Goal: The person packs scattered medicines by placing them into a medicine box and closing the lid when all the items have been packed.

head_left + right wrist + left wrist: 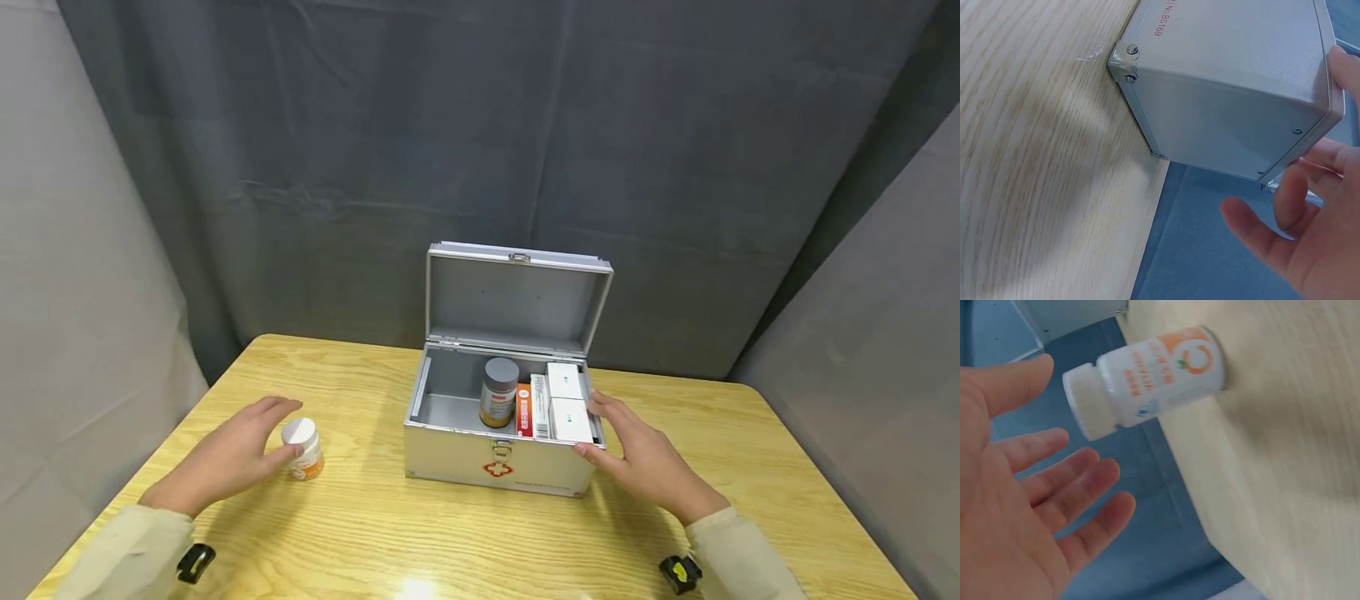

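Note:
A small white pill bottle with an orange label stands upright on the table at the left. My left hand is beside it, fingers spread; in the left wrist view the hand shows a gap to the bottle's white cap. A silver first-aid box stands with its lid raised. My right hand holds its front right corner, thumb at the front rim and fingers along the right side. In the right wrist view, other fingers hang off the box wall.
Inside the box are a grey-lidded jar, a red carton, a slim white carton and white boxes. The wooden table ends at a dark curtain.

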{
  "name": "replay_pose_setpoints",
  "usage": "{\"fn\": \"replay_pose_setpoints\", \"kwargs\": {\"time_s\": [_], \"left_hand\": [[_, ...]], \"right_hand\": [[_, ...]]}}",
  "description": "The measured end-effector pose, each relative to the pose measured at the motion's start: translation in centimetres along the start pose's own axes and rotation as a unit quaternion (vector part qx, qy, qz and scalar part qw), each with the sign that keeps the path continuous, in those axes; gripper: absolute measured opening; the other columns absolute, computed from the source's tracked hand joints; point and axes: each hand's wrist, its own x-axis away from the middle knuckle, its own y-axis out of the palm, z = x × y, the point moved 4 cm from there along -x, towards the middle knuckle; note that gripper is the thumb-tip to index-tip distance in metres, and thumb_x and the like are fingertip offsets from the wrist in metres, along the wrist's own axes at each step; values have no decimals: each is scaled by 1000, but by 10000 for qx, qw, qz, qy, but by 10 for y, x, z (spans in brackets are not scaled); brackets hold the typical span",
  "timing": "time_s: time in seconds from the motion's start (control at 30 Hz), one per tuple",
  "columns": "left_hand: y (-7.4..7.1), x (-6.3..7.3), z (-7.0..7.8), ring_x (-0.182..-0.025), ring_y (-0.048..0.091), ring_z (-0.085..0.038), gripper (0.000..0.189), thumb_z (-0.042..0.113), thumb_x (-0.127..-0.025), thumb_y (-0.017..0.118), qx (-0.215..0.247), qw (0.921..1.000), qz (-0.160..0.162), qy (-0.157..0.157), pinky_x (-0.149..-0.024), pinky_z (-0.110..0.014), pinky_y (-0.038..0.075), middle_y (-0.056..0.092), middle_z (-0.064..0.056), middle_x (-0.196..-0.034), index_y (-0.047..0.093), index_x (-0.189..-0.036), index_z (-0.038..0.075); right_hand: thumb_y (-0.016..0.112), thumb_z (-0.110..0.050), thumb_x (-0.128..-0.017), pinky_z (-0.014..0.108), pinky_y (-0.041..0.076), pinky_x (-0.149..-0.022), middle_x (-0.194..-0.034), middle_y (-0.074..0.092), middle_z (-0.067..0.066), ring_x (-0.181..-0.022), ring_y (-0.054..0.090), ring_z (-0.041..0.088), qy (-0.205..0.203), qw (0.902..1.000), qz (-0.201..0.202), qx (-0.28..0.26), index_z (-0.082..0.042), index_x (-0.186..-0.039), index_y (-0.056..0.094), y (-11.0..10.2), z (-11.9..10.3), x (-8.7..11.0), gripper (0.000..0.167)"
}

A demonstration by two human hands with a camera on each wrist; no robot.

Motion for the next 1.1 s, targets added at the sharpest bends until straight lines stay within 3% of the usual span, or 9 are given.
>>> {"fn": "replay_pose_setpoints", "kwargs": {"time_s": [0.27,0.4,0.53,0.63,0.77,0.93,1.1], "left_hand": [[10,-4,-9,-127,49,-49,64,37,-87,74,-81,9997,231,44,-95,-63,47,47,-27,-146,55,-139,5],[13,-7,-11,-127,50,-49,64,34,-86,74,-68,9998,203,16,-95,-62,48,48,-28,-144,56,-138,4],[19,-10,-12,-120,58,-42,61,31,-86,74,32,9999,98,-63,-89,-55,53,54,-24,-138,57,-137,1],[20,-11,-11,-105,64,-30,56,29,-85,75,52,9999,81,-66,-80,-44,55,61,-16,-126,61,-132,2],[18,-13,-9,-87,58,-16,45,27,-83,77,-17,9999,125,-30,-68,-32,50,63,-6,-106,68,-121,4],[17,-12,-6,-82,54,-13,46,25,-82,79,-184,9997,176,69,-62,-26,46,60,-3,-99,69,-122,3],[21,-9,-6,-78,53,-9,45,18,-84,79,31,9994,299,158,-64,-24,46,58,-3,-98,68,-125,4]], "right_hand": [[62,-49,-95,61,49,-97,-156,41,16,-131,53,44,-51,10000,20,75,-7,-143,49,1,2,-1,65],[61,-49,-95,61,50,-95,-156,41,16,-130,54,43,-84,9999,37,73,-7,-143,50,2,1,-2,64],[61,-51,-95,60,50,-96,-156,41,15,-130,55,43,-64,10000,12,60,-8,-143,49,4,2,-1,65],[60,-52,-95,60,50,-96,-157,40,15,-130,54,43,-34,10000,-24,55,-9,-144,48,5,3,-1,66],[60,-52,-95,61,50,-95,-156,40,15,-130,53,44,-6,10000,-23,40,-7,-144,48,5,5,0,67],[61,-52,-95,61,49,-96,-156,40,16,-130,53,44,14,10000,-48,10,-6,-143,48,5,4,0,68],[61,-50,-95,62,49,-96,-156,40,16,-130,53,44,-32,10000,-5,-7,-6,-143,48,4,3,0,66]]}}
